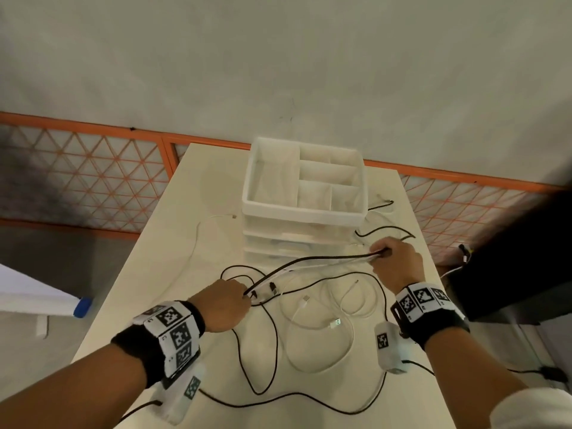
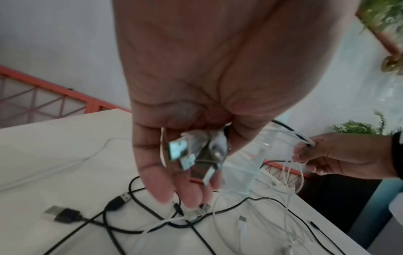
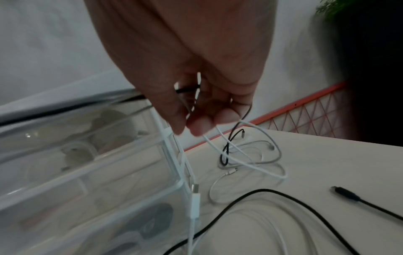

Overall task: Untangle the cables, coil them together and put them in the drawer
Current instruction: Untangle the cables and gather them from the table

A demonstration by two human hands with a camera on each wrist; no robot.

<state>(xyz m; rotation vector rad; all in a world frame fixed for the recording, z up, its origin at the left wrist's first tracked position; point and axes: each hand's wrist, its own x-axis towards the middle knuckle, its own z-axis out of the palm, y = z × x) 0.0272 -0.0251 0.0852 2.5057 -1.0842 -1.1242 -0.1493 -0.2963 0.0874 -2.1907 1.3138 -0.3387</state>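
Observation:
Several black and white cables (image 1: 309,261) stretch taut between my two hands above the white table (image 1: 173,243). My left hand (image 1: 227,303) grips a bunch of their plug ends (image 2: 191,158) in its curled fingers. My right hand (image 1: 394,261) grips the same strands (image 3: 189,96) further along, beside the clear drawer unit (image 1: 288,246). More slack black cable (image 1: 272,351) and white cable (image 1: 312,329) lies looped on the table between and below my hands. The drawers look closed; things show faintly through the drawer fronts (image 3: 82,155).
A white divided tray (image 1: 305,209) sits on top of the drawer unit. Loose cable ends (image 1: 383,205) lie to the right of the unit and a white one (image 1: 216,216) to its left. An orange lattice railing (image 1: 93,168) runs behind the table. A dark object (image 1: 510,258) stands at right.

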